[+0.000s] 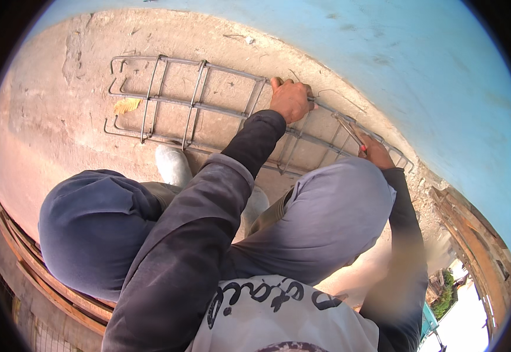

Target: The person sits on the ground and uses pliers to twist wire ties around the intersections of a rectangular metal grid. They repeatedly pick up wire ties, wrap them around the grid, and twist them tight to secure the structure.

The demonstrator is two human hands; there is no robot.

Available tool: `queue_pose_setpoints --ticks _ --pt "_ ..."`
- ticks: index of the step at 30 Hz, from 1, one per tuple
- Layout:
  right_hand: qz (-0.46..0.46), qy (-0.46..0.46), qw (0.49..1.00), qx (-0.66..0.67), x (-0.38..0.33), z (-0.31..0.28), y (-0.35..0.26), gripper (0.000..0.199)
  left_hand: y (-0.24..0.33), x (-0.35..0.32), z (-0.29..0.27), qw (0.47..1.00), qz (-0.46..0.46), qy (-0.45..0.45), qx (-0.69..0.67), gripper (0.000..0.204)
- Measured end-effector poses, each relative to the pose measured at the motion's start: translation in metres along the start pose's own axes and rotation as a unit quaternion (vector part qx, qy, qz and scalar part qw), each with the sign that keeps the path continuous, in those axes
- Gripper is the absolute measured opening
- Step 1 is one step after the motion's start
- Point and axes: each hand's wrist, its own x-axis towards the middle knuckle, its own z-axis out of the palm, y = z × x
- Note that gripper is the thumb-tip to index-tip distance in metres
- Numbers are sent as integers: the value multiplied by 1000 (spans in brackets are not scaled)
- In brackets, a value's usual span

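A long rebar cage (176, 101) lies on the ground in front of me, its lengthwise bars crossed by several rectangular stirrups and hooked at the left ends. My left hand (291, 101) is closed over its far bar, a little right of the middle. Farther right, my right hand (377, 154) grips a pair of pincers (348, 127) with a bit of red on the handle. The jaws of the tool are at the far bar of the cage; what they bite on is too small to tell. The right fingers are partly hidden.
A light blue wall (420, 64) rises along the far and right side, close to the cage. Wooden planks (472, 240) lean at the right, and more boards (47, 278) lie at the lower left. A yellow leaf (127, 105) and wire scraps lie on the ground.
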Motion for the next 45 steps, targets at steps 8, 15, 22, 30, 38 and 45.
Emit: queue_pose_setpoints --ticks 8,15,22,30,38,45 --pt "-88 80 926 -359 32 -42 -29 71 3 -2 -5 1000 11 2 16 37" --pt "-188 163 868 -431 63 -33 -24 73 -3 -1 3 1000 21 16 8 41" --pt "-187 175 838 -481 71 -26 -22 66 -3 -2 3 999 23 21 15 39" --pt "-155 158 801 -556 63 -28 -45 67 2 -3 -1 1000 27 9 0 31" --pt "-189 125 812 -538 56 -45 -88 58 -4 -10 2 998 48 33 -25 29" --pt "-41 2 876 -481 54 -48 -128 47 6 -14 4 996 46 75 -34 38"
